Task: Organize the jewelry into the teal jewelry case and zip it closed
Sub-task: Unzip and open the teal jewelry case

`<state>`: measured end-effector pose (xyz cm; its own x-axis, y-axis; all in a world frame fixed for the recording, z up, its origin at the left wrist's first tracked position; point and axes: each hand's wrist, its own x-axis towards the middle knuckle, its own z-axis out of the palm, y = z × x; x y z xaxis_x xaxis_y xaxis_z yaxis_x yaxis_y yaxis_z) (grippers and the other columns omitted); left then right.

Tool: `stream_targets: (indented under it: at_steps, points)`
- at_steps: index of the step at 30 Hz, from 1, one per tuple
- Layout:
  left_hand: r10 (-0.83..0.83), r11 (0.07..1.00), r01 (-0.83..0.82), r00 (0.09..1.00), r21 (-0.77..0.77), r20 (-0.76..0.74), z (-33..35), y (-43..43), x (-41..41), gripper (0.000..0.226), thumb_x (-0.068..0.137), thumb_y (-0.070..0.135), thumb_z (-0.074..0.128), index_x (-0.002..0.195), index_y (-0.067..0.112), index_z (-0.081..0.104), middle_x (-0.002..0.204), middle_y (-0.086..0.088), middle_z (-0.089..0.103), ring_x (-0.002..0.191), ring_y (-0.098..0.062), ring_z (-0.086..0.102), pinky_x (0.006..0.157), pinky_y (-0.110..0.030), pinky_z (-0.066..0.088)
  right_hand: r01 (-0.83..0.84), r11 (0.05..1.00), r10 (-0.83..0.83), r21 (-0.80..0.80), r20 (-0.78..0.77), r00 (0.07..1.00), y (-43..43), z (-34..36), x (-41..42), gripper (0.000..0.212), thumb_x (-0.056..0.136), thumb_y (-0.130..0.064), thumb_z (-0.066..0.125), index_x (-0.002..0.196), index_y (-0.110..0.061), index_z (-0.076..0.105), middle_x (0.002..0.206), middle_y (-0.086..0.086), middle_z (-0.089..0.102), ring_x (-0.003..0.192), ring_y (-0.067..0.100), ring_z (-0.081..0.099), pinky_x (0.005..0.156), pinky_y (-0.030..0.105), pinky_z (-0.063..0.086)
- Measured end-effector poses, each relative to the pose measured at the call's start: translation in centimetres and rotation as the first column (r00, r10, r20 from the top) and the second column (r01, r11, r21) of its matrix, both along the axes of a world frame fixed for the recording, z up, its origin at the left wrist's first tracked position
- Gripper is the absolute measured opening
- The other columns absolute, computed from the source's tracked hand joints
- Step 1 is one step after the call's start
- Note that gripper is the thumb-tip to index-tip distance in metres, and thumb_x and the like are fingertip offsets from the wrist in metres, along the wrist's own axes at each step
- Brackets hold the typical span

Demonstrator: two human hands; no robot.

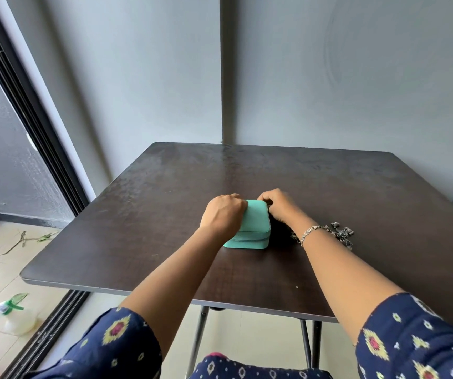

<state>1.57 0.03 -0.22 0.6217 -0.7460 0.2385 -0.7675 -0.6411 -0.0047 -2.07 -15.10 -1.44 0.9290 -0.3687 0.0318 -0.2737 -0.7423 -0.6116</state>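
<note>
Where the teal jewelry case (255, 222) sits near the middle of the frame on the dark tabletop (138, 228), both hands press against it. The left hand (224, 214) has its fingers curled over the case's left edge; the right hand (280, 205) pinches at its far right corner. The case lies flat, lid down. Dark jewelry (341, 233) lies right of it, beside the braceleted wrist.
</note>
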Motion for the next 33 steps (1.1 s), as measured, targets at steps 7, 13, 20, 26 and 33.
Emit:
stream_targets:
  at_steps: [7,13,20,26,33]
  points:
    - [-0.04,0.992,0.049,0.996,0.117,-0.075,1.6,-0.3,0.3,0.042,0.09,0.046,0.051,0.107,0.008,0.061,0.112,-0.01,0.06,0.098,-0.034,0.057,0.07,-0.033,0.036,0.078,0.987,-0.074,-0.14,0.036,0.997,0.3,-0.3,-0.4,0.019,0.071,-0.001,0.053,0.075,-0.007,0.071,0.077,0.022,0.066,0.08,0.037,0.062,0.063,0.034,0.046]
    - [-0.034,0.996,0.041,0.996,0.084,-0.084,1.5,-0.3,0.1,0.045,0.09,0.046,0.049,0.115,0.01,0.059,0.114,-0.008,0.058,0.103,-0.029,0.054,0.07,-0.029,0.031,0.168,0.947,-0.151,-0.274,0.08,0.985,0.8,0.0,-2.3,0.022,0.08,-0.005,0.054,0.092,-0.01,0.072,0.096,0.017,0.068,0.091,0.037,0.059,0.072,0.032,0.045]
    - [-0.024,0.997,0.029,0.997,0.071,-0.076,1.5,-0.2,-0.2,0.044,0.09,0.047,0.049,0.117,0.013,0.059,0.114,-0.007,0.058,0.105,-0.029,0.054,0.071,-0.028,0.031,0.135,0.899,-0.118,-0.417,0.067,0.991,0.8,-0.5,-4.4,0.025,0.086,-0.003,0.051,0.098,-0.014,0.07,0.101,0.014,0.064,0.095,0.034,0.058,0.072,0.031,0.042]
    - [-0.017,0.997,0.024,0.995,0.075,-0.095,1.7,-0.2,-0.3,0.046,0.089,0.048,0.05,0.12,0.015,0.058,0.118,-0.005,0.056,0.109,-0.028,0.052,0.076,-0.03,0.036,0.087,0.871,-0.069,-0.484,0.053,0.996,1.4,-0.9,-6.4,0.03,0.084,0.002,0.047,0.1,-0.012,0.068,0.098,0.011,0.061,0.096,0.033,0.056,0.07,0.033,0.039]
    - [-0.013,0.998,0.018,0.996,0.062,-0.089,1.6,-0.3,-0.1,0.046,0.089,0.048,0.05,0.121,0.016,0.057,0.119,-0.005,0.056,0.11,-0.027,0.052,0.074,-0.029,0.035,0.059,0.881,-0.025,-0.47,0.079,0.997,2.7,-1.5,-8.6,0.016,0.09,-0.011,0.05,0.092,-0.009,0.066,0.093,0.01,0.059,0.093,0.032,0.055,0.065,0.03,0.03]
